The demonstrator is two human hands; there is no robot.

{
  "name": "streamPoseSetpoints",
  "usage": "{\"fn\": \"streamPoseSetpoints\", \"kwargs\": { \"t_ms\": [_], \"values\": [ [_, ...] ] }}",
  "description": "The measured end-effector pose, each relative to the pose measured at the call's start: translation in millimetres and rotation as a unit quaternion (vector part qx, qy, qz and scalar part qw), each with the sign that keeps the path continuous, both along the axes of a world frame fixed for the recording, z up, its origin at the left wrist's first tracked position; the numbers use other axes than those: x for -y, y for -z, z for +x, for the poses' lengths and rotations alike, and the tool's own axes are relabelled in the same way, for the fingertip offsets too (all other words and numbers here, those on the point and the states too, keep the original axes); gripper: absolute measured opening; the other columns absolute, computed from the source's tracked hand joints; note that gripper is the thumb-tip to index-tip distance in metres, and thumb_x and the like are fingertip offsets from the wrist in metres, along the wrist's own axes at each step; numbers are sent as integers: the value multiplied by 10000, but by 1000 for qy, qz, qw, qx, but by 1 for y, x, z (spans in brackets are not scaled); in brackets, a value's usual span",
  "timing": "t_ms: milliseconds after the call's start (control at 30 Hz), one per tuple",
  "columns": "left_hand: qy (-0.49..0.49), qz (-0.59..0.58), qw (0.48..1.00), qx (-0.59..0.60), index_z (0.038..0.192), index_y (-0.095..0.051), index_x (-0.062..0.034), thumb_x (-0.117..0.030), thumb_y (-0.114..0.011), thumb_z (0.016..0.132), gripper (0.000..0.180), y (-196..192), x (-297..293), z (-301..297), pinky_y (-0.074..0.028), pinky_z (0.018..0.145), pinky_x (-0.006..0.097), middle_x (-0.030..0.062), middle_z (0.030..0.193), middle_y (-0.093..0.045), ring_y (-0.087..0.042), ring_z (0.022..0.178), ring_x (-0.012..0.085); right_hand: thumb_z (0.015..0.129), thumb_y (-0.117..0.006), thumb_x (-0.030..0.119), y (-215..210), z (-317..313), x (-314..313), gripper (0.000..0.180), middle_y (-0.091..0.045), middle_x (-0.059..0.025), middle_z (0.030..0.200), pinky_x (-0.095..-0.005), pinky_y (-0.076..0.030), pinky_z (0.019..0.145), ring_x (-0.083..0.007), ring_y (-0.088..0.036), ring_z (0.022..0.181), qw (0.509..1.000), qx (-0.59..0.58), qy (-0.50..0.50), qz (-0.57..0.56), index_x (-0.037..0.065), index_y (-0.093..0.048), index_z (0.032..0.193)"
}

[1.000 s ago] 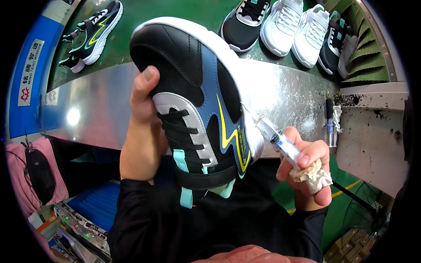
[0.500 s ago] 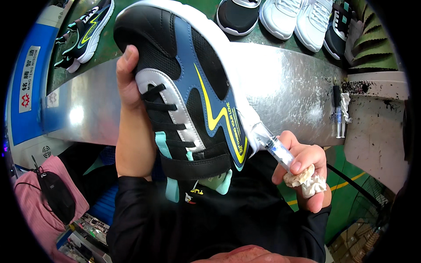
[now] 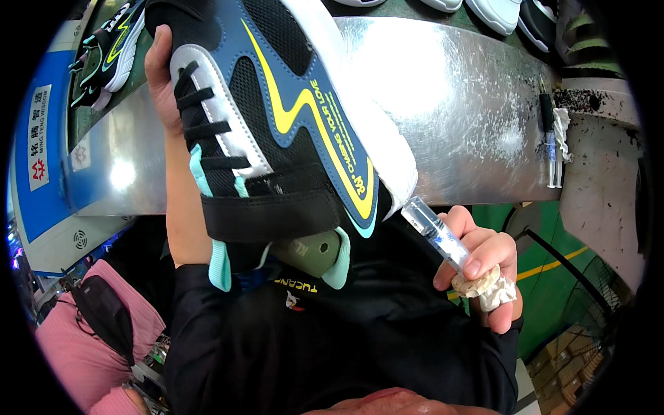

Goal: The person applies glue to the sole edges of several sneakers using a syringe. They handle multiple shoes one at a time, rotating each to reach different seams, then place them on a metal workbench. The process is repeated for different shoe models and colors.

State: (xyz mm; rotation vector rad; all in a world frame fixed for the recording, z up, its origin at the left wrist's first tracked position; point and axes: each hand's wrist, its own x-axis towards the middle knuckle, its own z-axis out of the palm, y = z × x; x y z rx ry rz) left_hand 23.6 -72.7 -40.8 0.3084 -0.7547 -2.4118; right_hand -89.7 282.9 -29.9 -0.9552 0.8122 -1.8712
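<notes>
My left hand [image 3: 162, 76] grips a black and blue sneaker [image 3: 277, 117] with a yellow zigzag stripe, white sole and mint trim, held up close with its heel toward me. A green shoe last [image 3: 311, 247] shows inside its opening. My right hand [image 3: 484, 266] holds a clear syringe [image 3: 436, 232] whose tip touches the white sole at the heel. A crumpled white rag [image 3: 487, 289] is bunched in the same hand.
A shiny metal bench [image 3: 470, 111] runs across behind the shoe. Several finished sneakers [image 3: 111, 55] stand on the green belt beyond it. More syringes [image 3: 552, 149] lie at the bench's right end. A pink garment [image 3: 83, 339] is at lower left.
The sneaker has come closer to my face and shifted left, filling more of the view. My right hand with the syringe stayed at the heel's sole edge.
</notes>
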Motion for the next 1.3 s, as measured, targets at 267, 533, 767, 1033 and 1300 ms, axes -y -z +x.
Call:
{"fn": "streamPoseSetpoints", "kwargs": {
  "t_ms": [267,533,767,1033,1300],
  "values": [
    [-9,-18,998,55,1186,-552,-11,-326,-529,876,443,14,10,4,-531,837,378,146,1108,-632,-643,950,262,680,-747,559,15,3,-13,661,-661,-86,853,-275,-350,704,-168,-442,784,1000,3,4,5,36,-604,1058],
    [-20,-41,990,131,1191,-552,-15,-343,-524,867,462,19,26,21,-525,850,395,153,1110,-629,-637,964,279,652,-762,569,25,2,-20,686,-666,-50,862,-278,-334,691,-167,-420,766,999,-49,25,0,27,-614,1045],
    [-15,-60,965,254,1163,-564,-32,-328,-509,872,419,10,14,61,-524,843,418,148,1083,-636,-639,944,279,637,-785,533,36,0,-19,669,-667,-23,850,-281,-342,672,-170,-416,736,995,-83,47,11,19,-622,1032],
    [-21,-168,934,315,1238,-497,28,-224,-440,943,392,2,-20,141,-476,931,429,175,1233,-556,-563,1096,310,614,-839,404,36,1,1,630,-671,-41,904,-288,-367,668,-178,-462,697,988,-139,60,22,15,-619,1059],
    [13,-119,945,304,1361,-330,11,-104,-536,847,565,-12,-87,186,-317,1086,427,153,1345,-458,-457,1232,298,598,-857,326,30,13,15,580,-671,-37,901,-285,-346,652,-170,-425,649,981,-176,71,52,25,-629,1038]
  ]
}}
